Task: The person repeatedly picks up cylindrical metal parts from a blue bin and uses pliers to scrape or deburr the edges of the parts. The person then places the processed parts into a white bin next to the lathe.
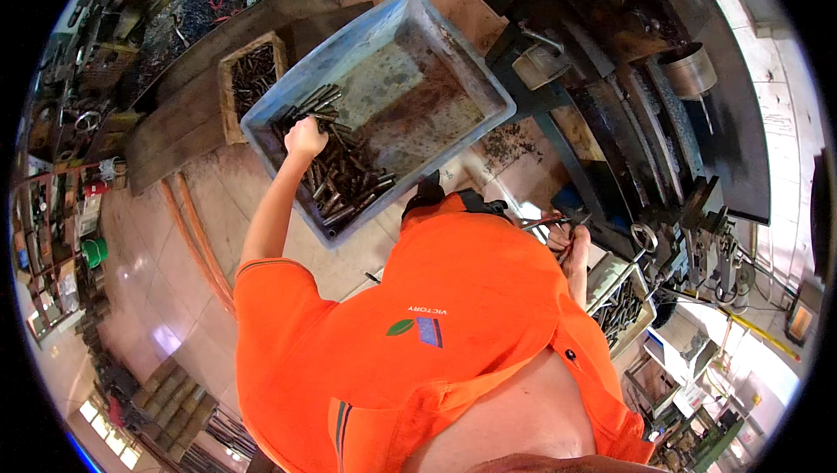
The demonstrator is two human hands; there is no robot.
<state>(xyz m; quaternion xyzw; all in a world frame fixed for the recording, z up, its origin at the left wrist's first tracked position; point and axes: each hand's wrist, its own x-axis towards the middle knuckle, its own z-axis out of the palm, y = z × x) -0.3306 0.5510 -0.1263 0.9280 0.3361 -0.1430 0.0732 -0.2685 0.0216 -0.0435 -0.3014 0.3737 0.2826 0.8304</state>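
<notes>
A big blue plastic bin [375,15] stands in front of me, its inside stained brown. Short dark metal rods [336,181] are heaped along its left side. My left hand [305,137] reaches into that heap with its fingers closed, and several rods stick out just beyond the fist; the fingertips are hidden. Off to the right, beside the machine, my right hand [571,242] has its fingers curled. A thin dark reddish tool [545,222] lies at those fingers, too small to name. My torso partly hides the right forearm.
A wooden box [228,98] of similar rods sits left of the bin. At right stands a dark machine [602,115] with a metal cup [689,70]. A tray of metal pieces [621,307] is below my right hand. Copper-coloured bars [196,238] lie on the floor.
</notes>
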